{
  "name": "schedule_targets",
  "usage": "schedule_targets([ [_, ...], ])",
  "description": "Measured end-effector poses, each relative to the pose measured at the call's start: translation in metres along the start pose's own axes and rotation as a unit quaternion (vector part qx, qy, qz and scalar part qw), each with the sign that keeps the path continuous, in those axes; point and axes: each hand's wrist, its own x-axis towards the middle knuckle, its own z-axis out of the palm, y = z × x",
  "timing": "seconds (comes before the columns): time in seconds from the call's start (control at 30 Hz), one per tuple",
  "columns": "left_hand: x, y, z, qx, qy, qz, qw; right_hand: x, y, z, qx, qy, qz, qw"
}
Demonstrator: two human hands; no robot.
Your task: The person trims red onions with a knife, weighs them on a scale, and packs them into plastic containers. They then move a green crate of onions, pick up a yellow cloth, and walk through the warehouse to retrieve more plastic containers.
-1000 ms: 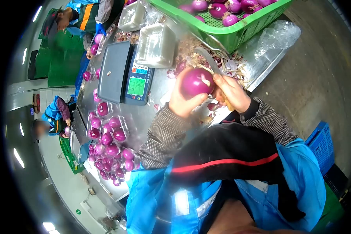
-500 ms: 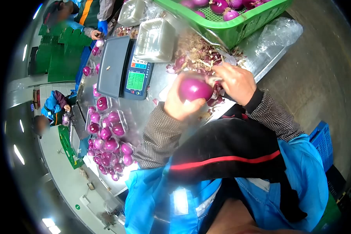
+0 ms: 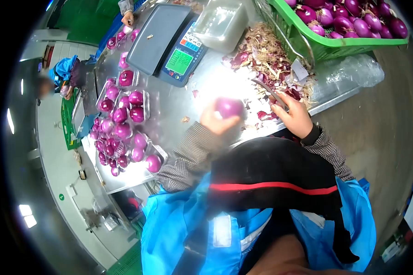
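Observation:
A shiny purple onion (image 3: 229, 107), slightly blurred, is gripped in my left hand (image 3: 215, 120) over the metal table. To its right, my right hand (image 3: 294, 114) is closed on a knife (image 3: 270, 91) with a thin curved blade that points up and left. The blade is apart from the onion. Beyond both hands lies a heap of onion skins and roots (image 3: 273, 62). Several more onions in clear plastic trays (image 3: 136, 106) stand at the left side of the table.
A grey scale (image 3: 158, 39) and clear containers (image 3: 222, 23) stand beyond my hands. A green crate (image 3: 335, 42) of onions is at the upper right, near a plastic bag (image 3: 351, 73). Another person's hand (image 3: 128, 19) shows at the top; a person in blue (image 3: 65, 71) is farther left.
My right hand has moved away from the onion, and the knife blade now shows clearly. The camera view has shifted, bringing more of the green crate into sight.

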Motion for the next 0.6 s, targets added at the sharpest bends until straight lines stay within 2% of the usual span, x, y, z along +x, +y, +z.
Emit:
schedule_targets([
  [0.07, 0.005, -0.026, -0.011, -0.007, 0.098, -0.071, 0.993, 0.002, 0.006, 0.008, -0.038, -0.002, -0.038, 0.999],
  [0.13, 0.027, -0.069, -0.017, -0.007, 0.195, -0.069, 0.978, 0.006, 0.007, 0.015, -0.063, -0.013, -0.068, 0.996],
  [0.17, 0.040, -0.088, -0.016, 0.056, 0.219, -0.058, 0.972, 0.008, 0.005, 0.018, -0.070, -0.023, -0.077, 0.994],
  [0.2, 0.047, -0.099, -0.017, 0.118, 0.242, -0.047, 0.962, 0.010, 0.003, 0.021, -0.077, -0.033, -0.085, 0.993],
  [0.23, 0.048, -0.092, -0.015, 0.161, 0.221, -0.083, 0.958, 0.011, 0.004, 0.025, -0.062, -0.048, -0.077, 0.994],
  [0.27, 0.052, -0.113, -0.012, 0.225, 0.197, -0.084, 0.951, 0.012, 0.002, 0.026, -0.061, -0.054, -0.072, 0.994],
  [0.33, 0.042, -0.122, -0.007, 0.307, 0.232, -0.048, 0.922, 0.013, 0.000, 0.026, -0.059, -0.068, -0.062, 0.994],
  [0.43, -0.002, -0.129, -0.005, 0.252, 0.252, -0.081, 0.931, 0.017, 0.012, 0.027, -0.064, -0.072, -0.048, 0.994],
  [0.53, -0.039, -0.186, 0.034, 0.141, 0.228, -0.155, 0.951, 0.023, 0.011, 0.032, -0.060, -0.090, -0.060, 0.992],
  [0.6, -0.042, -0.146, 0.052, -0.047, 0.254, -0.140, 0.956, 0.027, 0.001, 0.036, -0.060, -0.116, -0.072, 0.989],
])
